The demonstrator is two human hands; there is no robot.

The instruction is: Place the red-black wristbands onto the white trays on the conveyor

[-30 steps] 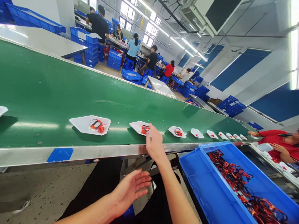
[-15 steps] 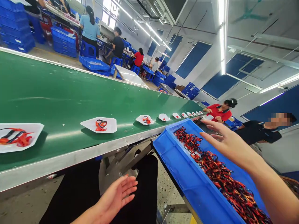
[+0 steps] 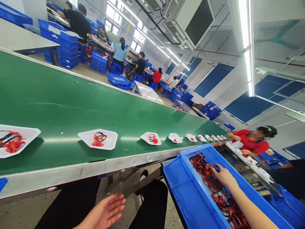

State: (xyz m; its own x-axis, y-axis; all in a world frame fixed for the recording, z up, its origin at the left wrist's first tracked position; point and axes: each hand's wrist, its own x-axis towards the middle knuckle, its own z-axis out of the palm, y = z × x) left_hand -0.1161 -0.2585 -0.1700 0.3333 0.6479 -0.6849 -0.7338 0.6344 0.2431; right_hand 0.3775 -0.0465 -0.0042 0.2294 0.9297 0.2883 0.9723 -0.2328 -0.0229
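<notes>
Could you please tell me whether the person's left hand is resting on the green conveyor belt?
No, the left hand is open, palm up, below the steel edge of the conveyor belt and apart from it.

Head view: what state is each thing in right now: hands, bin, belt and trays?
Right hand: down in the blue bin, resting on the cords; closed on any or not, cannot tell.
Left hand: open, palm up, holding nothing.
Blue bin: open-topped, partly filled with red-and-black cords.
Green belt: carrying a row of white trays.
White trays: the nearer ones each loaded with a cord bundle; the far ones too small to tell.
</notes>
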